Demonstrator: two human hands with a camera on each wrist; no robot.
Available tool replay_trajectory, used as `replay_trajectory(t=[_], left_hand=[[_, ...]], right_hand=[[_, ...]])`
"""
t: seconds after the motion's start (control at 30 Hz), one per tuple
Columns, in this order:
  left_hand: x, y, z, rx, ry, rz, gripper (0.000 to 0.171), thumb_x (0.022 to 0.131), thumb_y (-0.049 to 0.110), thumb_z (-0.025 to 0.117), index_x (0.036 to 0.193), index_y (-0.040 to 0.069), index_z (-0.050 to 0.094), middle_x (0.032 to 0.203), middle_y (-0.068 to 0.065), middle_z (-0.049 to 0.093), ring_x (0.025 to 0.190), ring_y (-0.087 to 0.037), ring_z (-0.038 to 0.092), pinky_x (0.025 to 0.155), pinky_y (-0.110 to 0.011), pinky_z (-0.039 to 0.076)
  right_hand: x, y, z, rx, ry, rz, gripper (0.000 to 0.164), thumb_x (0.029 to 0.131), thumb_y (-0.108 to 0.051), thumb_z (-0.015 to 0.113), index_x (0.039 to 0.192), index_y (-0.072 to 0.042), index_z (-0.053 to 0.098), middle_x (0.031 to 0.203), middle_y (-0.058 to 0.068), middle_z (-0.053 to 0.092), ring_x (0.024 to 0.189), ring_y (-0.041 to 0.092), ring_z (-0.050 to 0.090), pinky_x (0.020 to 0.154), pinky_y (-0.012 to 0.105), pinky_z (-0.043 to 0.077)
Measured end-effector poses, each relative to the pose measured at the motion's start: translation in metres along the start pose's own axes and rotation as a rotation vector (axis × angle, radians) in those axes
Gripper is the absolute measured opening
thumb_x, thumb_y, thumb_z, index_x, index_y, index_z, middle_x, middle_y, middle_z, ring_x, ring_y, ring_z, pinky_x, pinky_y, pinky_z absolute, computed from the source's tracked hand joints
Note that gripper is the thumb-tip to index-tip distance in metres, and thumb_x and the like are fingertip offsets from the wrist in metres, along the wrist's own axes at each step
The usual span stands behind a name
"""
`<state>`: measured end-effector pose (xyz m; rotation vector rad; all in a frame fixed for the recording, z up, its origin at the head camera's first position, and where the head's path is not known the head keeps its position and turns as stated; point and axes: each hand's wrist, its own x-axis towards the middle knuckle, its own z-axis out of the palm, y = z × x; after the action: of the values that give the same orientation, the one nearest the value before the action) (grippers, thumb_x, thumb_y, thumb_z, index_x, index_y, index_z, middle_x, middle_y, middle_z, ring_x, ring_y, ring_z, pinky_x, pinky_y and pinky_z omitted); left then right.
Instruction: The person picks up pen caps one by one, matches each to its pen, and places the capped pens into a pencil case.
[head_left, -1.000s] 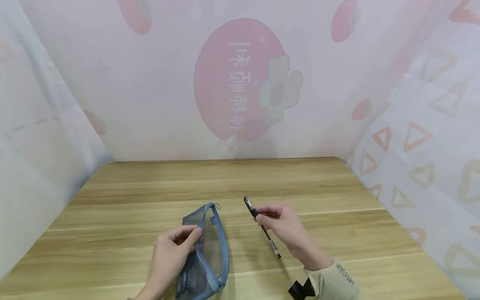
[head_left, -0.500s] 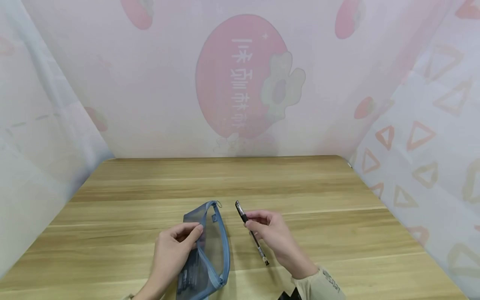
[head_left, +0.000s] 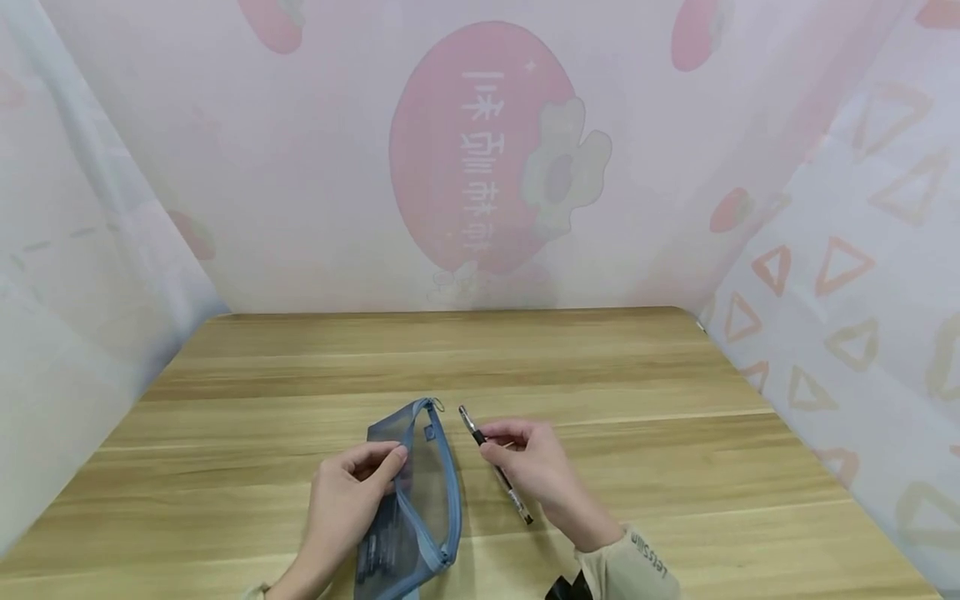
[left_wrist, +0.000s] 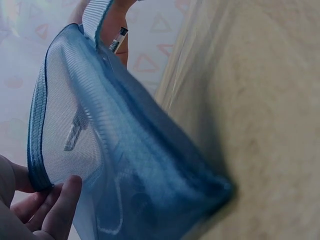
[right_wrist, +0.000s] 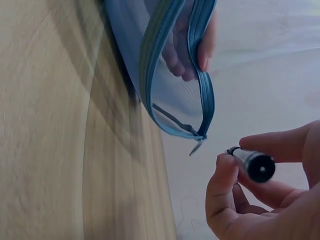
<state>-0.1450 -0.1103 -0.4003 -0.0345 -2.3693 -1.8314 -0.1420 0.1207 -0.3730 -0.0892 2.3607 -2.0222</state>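
My left hand (head_left: 348, 492) pinches one zipper edge of a blue mesh pencil pouch (head_left: 450, 517) between thumb and fingers. The pouch's mouth gapes toward the right, and dark pen shapes show through the mesh at its near end. Just right of the opening, my right hand (head_left: 536, 471) pinches a black and clear pen (head_left: 513, 498) around its dark grip. The pen slants, its upper end near the zipper ring at the pouch's far corner. In the right wrist view the pen (right_wrist: 254, 164) points end-on at the camera, apart from the pouch (right_wrist: 150, 65).
A wood-grain table (head_left: 300, 367) lies under everything. Behind it rises a pale pink printed backdrop (head_left: 315, 167), with white patterned sheets (head_left: 810, 333) along the sides. A black strap (head_left: 570, 587) sits at the right sleeve (head_left: 630, 567).
My right hand has carried the pen leftward, closer to the pouch opening. My left hand keeps its hold on the pouch edge, almost unmoved.
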Motion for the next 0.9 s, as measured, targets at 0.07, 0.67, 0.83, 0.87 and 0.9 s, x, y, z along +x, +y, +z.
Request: replay_trajectory(t=[0.07, 0.67, 0.83, 0.87, 0.9], left_hand=[[0.000, 0.000, 0.000, -0.002, 0.001, -0.004, 0.012, 0.090, 0.020, 0.075, 0.096, 0.010, 0.077, 0.085, -0.005, 0.072, 0.075, -0.019, 0.069, 0.064, -0.028, 0.058], [-0.003, 0.000, -0.003, 0.012, 0.022, -0.006, 0.012, 0.090, 0.020, 0.076, 0.095, 0.010, 0.077, 0.085, -0.004, 0.072, 0.073, -0.018, 0.069, 0.062, -0.027, 0.057], [-0.005, -0.001, -0.003, 0.008, 0.021, 0.001, 0.011, 0.089, 0.019, 0.076, 0.094, 0.009, 0.077, 0.087, -0.003, 0.073, 0.073, -0.018, 0.069, 0.063, -0.027, 0.057], [-0.005, 0.000, -0.003, 0.006, 0.022, 0.004, 0.012, 0.089, 0.020, 0.076, 0.094, 0.009, 0.077, 0.087, -0.003, 0.073, 0.074, -0.018, 0.069, 0.063, -0.027, 0.057], [-0.005, 0.000, -0.003, 0.005, 0.022, 0.007, 0.012, 0.089, 0.020, 0.076, 0.094, 0.009, 0.077, 0.088, -0.003, 0.073, 0.074, -0.018, 0.069, 0.063, -0.027, 0.057]], right_hand=[[-0.001, -0.001, 0.005, 0.041, -0.019, 0.016, 0.024, 0.086, -0.002, 0.071, 0.109, 0.005, 0.071, 0.088, 0.008, 0.064, 0.075, 0.015, 0.057, 0.060, 0.023, 0.048], [0.007, -0.002, 0.039, 0.068, -0.070, 0.004, 0.028, 0.081, 0.003, 0.073, 0.108, 0.009, 0.068, 0.082, 0.010, 0.065, 0.054, 0.013, 0.057, 0.053, 0.034, 0.057], [0.009, -0.005, 0.051, 0.034, -0.069, -0.006, 0.026, 0.080, 0.005, 0.074, 0.106, 0.009, 0.068, 0.077, 0.008, 0.066, 0.050, 0.014, 0.057, 0.051, 0.034, 0.057], [0.010, -0.006, 0.053, 0.023, -0.071, -0.010, 0.026, 0.080, 0.005, 0.074, 0.105, 0.009, 0.068, 0.076, 0.008, 0.065, 0.050, 0.014, 0.057, 0.051, 0.035, 0.057], [0.010, -0.006, 0.055, 0.017, -0.072, -0.015, 0.026, 0.080, 0.005, 0.074, 0.104, 0.010, 0.068, 0.075, 0.008, 0.065, 0.049, 0.015, 0.058, 0.051, 0.035, 0.057]])
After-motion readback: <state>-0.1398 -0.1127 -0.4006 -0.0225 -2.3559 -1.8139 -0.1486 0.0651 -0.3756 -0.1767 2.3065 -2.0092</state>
